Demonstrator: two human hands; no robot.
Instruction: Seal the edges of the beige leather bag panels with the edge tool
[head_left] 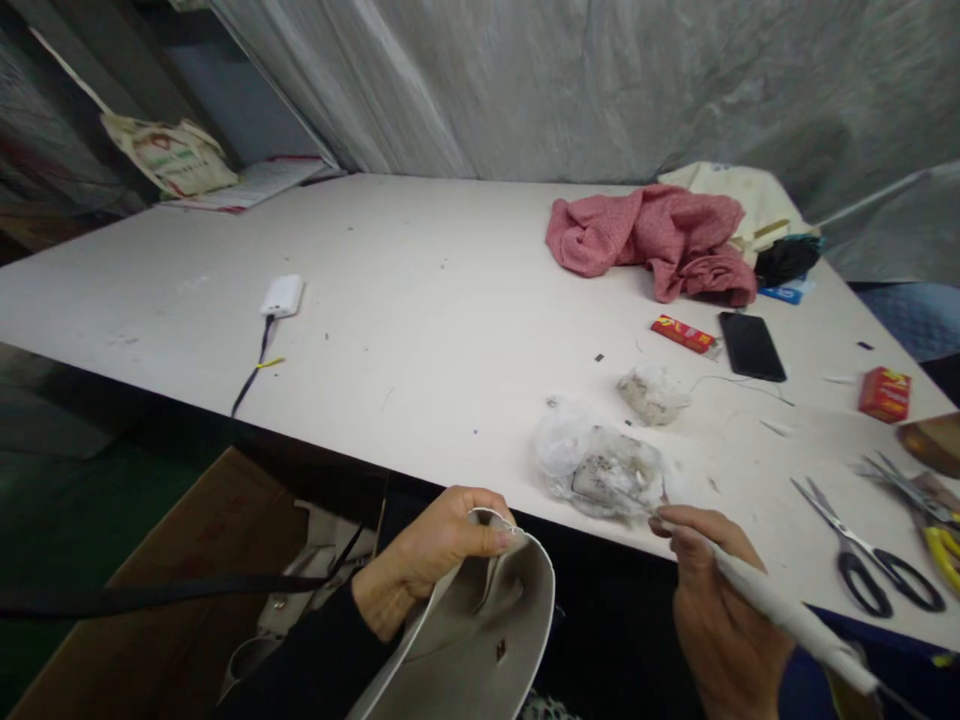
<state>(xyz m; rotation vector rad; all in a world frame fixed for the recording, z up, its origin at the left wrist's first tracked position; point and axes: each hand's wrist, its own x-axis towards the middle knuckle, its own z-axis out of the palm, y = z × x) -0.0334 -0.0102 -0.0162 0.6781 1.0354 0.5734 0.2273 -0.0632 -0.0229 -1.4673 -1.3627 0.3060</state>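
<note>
My left hand (450, 540) is closed on the edge of a light grey-beige bag-like piece (480, 650), pinching it between thumb and fingers. The piece curves open towards me, and a small metal fitting shows on its inner wall. In my right hand (720, 600) is a slim tool with a white wrapped handle (787, 605), gripped like a pen. Its thin tip reaches a clear plastic bag of greyish-white paste (607, 470) at the table's near edge. Whether the tip touches the paste I cannot tell. A smaller wrapped lump (652, 395) lies just behind.
On the white table (420, 300) lie black-handled scissors (862, 550), yellow-handled pliers (937, 540), a phone (752, 346), red boxes (885, 394) and a pink cloth (652, 235). A white device (283, 296) with a cable sits left. Below stands a cardboard box (172, 580) of similar pieces.
</note>
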